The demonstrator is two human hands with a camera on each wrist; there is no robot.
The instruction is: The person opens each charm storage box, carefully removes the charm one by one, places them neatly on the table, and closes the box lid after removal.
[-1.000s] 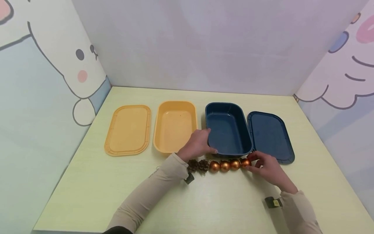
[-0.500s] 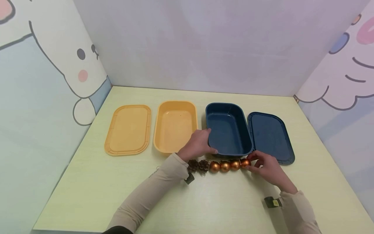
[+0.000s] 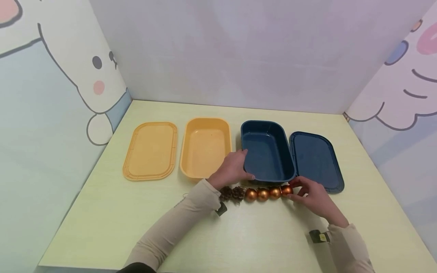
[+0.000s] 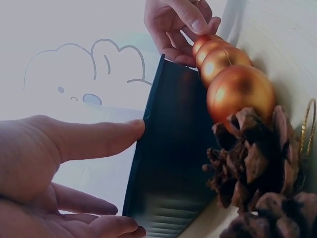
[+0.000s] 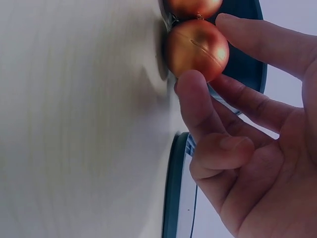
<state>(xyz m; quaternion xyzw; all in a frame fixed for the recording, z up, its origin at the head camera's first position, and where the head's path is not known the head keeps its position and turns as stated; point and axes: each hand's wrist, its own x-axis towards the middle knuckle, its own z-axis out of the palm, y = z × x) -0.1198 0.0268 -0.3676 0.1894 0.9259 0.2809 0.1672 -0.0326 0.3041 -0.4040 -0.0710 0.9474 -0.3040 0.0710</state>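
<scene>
My left hand [image 3: 230, 170] spans the near-left corner of a dark blue plastic box [image 3: 266, 155], its thumb straight against the near rim. In the left wrist view the other fingers lie loosely beside the rim. My right hand [image 3: 314, 197] pinches the rightmost copper-coloured bauble [image 5: 198, 49] between its fingertips. That bauble ends a row of several such baubles [image 3: 263, 194] along the box's near side. The row continues left with brown pine cones [image 3: 238, 193], and my left wrist partly hides that end.
A yellow box [image 3: 205, 148] stands left of the blue one, with a yellow lid [image 3: 150, 151] farther left. A dark blue lid [image 3: 317, 161] lies to the right. Printed walls surround the pale table [image 3: 239, 242]. A gold loop [image 4: 306, 134] sticks out near the pine cones.
The view has tilted very slightly. Both hands, the boxes and the row of ornaments keep their places.
</scene>
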